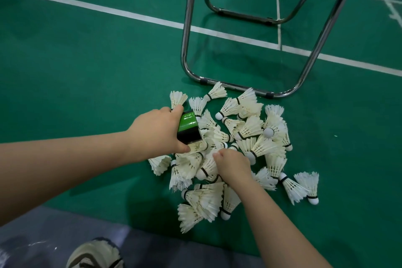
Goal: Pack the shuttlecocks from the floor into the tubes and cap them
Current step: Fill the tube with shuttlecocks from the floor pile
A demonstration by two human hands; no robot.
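**Tube at the edge of the shuttlecock pile, right fingertips buried**

Head view: The left hand (pixel 156 130) reaches in from the left and grips a green and black tube (pixel 188 127), fingers curled over its far side and the thumb along its near side. Only a short stretch of the tube shows. The palm covers one end, and the other end dips into the feathers, so its mouth is hard to make out and I cannot tell what is inside.

The tube sits at the left edge of a heap of white shuttlecocks (pixel 250 128) lying on the green floor (pixel 87 61). They are tangled over one another, feathers and cork tips pointing every way, so many are only partly seen. A few lie apart at the right and near edges of the heap.

The right hand (pixel 232 164) comes in from the lower right and rests in the middle of the heap, just beside the tube. Its fingers bend down among the feathers with the tips hidden, so I cannot tell whether they have hold of a shuttlecock.

Beyond the heap stands a chair (pixel 187 28) with shiny metal legs, its near foot bar touching the farthest shuttlecocks. Its dark seat is cut off by the top edge. White lines (pixel 130 14) cross the floor. At the bottom edge a shoe (pixel 95 254) shows in part on a grey strip (pixel 54 224) of flooring.
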